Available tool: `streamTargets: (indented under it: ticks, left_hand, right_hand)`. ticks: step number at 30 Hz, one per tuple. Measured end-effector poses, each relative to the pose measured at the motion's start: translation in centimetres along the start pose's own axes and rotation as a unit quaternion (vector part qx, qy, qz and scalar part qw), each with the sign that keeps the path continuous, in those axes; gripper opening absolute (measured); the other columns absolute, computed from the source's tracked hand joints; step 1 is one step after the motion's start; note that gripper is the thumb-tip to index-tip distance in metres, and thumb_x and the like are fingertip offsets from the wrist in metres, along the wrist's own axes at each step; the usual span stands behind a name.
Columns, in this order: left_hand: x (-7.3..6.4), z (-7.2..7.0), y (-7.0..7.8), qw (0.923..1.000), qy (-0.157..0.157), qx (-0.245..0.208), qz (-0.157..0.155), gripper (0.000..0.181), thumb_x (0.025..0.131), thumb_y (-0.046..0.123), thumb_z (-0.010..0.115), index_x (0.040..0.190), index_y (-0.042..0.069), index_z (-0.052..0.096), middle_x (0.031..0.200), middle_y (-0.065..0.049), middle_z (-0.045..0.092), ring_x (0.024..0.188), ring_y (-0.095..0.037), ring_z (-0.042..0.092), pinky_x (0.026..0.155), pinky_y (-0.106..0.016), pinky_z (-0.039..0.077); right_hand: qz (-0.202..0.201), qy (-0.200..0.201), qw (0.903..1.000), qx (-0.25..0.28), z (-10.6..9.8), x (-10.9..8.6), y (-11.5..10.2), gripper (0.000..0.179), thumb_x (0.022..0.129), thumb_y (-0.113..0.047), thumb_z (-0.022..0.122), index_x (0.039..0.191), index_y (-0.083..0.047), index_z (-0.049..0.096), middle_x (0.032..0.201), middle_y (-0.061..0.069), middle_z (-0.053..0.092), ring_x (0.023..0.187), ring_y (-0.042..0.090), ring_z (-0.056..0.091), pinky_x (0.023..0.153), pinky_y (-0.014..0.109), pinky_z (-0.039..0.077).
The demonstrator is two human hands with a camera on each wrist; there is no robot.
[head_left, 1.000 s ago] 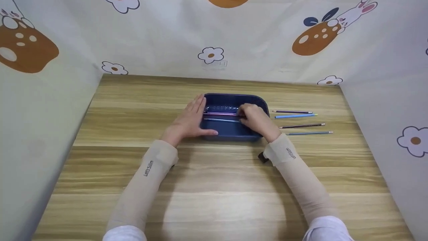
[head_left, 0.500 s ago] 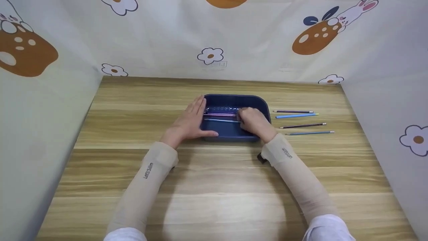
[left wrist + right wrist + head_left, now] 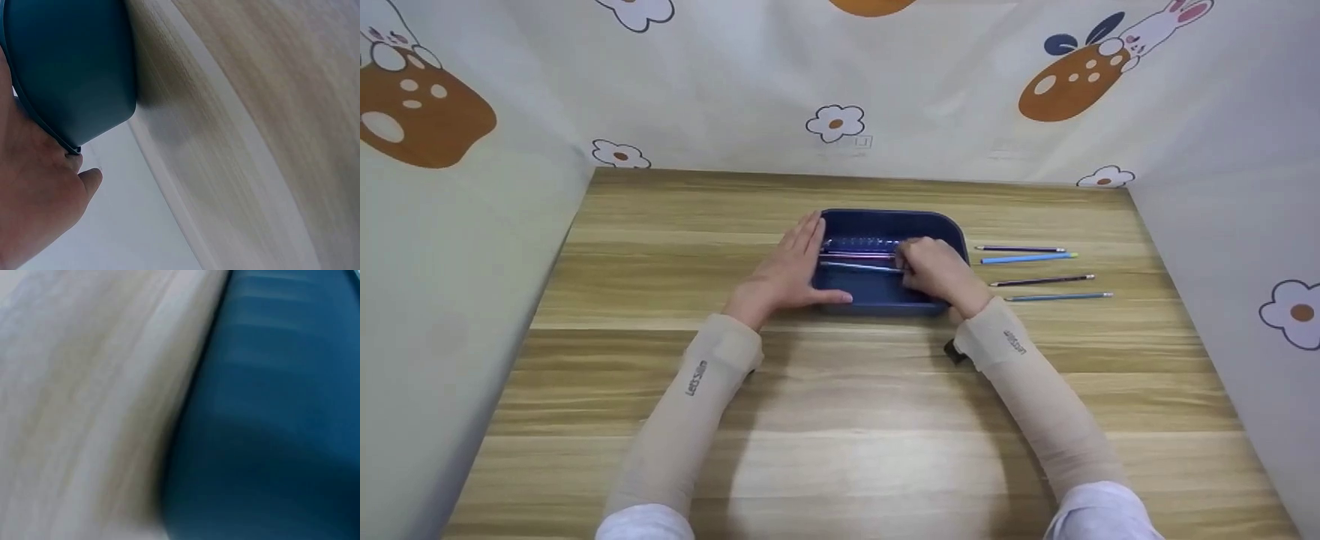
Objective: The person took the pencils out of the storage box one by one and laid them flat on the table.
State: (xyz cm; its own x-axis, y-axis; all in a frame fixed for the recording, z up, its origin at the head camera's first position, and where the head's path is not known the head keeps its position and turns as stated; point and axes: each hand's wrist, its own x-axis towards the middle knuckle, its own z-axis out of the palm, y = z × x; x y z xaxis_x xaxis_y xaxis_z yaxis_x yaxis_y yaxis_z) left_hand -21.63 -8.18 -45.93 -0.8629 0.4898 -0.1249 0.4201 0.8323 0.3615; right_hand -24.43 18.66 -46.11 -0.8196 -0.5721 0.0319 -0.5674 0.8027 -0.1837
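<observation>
A dark blue bin [image 3: 877, 309] sits on the wooden table in the head view. My left hand [image 3: 787, 274] rests along its left rim, fingers straight and thumb out over the near side. Inside the bin, my right hand [image 3: 936, 268] is curled and holds the right end of a shiny blue pencil [image 3: 859, 266], which its fingers partly hide. A pink-purple pencil [image 3: 855, 256] lies just behind, its right end also hidden at the hand. Farther back is a clear, shiny dotted item [image 3: 855, 244]. The right wrist view shows only the bin's blurred outer wall [image 3: 270, 405].
Right of the bin lie a dark purple pencil [image 3: 1020, 248], a light blue stick [image 3: 1027, 259], a dark pencil [image 3: 1042, 281] and a blue-grey pencil [image 3: 1059, 297], roughly parallel. Patterned cloth walls [image 3: 930, 97] stand at the table's back and sides.
My right hand's fingers have closed in at the pencils' right ends. The blue pencil's left end has tilted slightly toward the back. My left hand stays at the rim.
</observation>
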Motion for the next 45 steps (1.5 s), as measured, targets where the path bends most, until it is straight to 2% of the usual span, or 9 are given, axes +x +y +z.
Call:
streamTargets:
  ticks: [8,12,21,27,35,45]
  left_hand:
    - [0.2,-0.2,0.0,1.0000,0.000,-0.005,0.003,0.132,0.076,0.081,0.060,0.159,0.003,-0.005,0.169,-0.013,-0.008,0.157,-0.026,-0.007,0.130,-0.040,0.004]
    - [0.2,-0.3,0.0,1.0000,0.000,-0.006,0.004,0.131,0.076,0.082,0.060,0.159,0.003,-0.005,0.169,-0.013,-0.009,0.157,-0.026,-0.008,0.130,-0.040,0.003]
    - [0.0,-0.3,-0.2,1.0000,0.001,0.000,-0.009,0.132,0.075,0.083,0.059,0.159,0.004,-0.006,0.169,-0.012,-0.009,0.158,-0.028,-0.006,0.130,-0.042,0.005]
    - [-0.1,0.2,-0.1,0.9999,0.003,-0.008,-0.013,0.132,0.076,0.082,0.060,0.160,0.005,-0.006,0.169,-0.012,-0.009,0.158,-0.027,-0.006,0.130,-0.042,0.004]
    - [-0.5,0.5,-0.1,1.0000,-0.002,-0.003,-0.007,0.132,0.076,0.083,0.059,0.159,0.003,-0.006,0.169,-0.013,-0.009,0.158,-0.028,-0.006,0.130,-0.041,0.003]
    - [0.1,0.0,0.0,0.9999,-0.004,-0.011,-0.010,0.130,0.077,0.079,0.062,0.160,0.006,-0.007,0.169,-0.011,-0.011,0.157,-0.026,-0.009,0.130,-0.040,0.002]
  right_hand:
    - [0.016,0.036,0.9981,0.048,-1.7,-0.7,0.9,0.014,0.076,0.003,0.061,0.088,-0.001,0.067,0.085,0.011,0.068,0.074,0.023,0.061,0.069,0.040,0.056]
    - [0.022,0.048,0.9956,0.078,-2.7,-1.1,1.3,0.016,0.078,0.004,0.062,0.093,0.000,0.066,0.090,0.013,0.067,0.079,0.023,0.062,0.071,0.037,0.056]
    - [0.012,0.097,0.9879,0.121,-5.5,-1.9,2.9,0.015,0.085,0.002,0.062,0.100,0.001,0.065,0.093,0.015,0.070,0.084,0.027,0.066,0.076,0.040,0.058]
    - [0.012,0.095,0.9903,0.100,-6.3,-3.3,5.5,0.015,0.084,0.004,0.064,0.098,0.001,0.065,0.094,0.015,0.069,0.086,0.028,0.067,0.078,0.041,0.059]
    - [0.009,0.114,0.9926,0.042,-5.8,-6.3,11.0,0.016,0.079,0.008,0.064,0.093,0.000,0.065,0.088,0.015,0.069,0.081,0.030,0.067,0.073,0.043,0.058]
    - [0.093,0.082,0.9923,0.009,-6.0,-10.4,15.5,0.015,0.078,0.008,0.065,0.092,0.002,0.066,0.089,0.017,0.067,0.082,0.030,0.064,0.074,0.047,0.056]
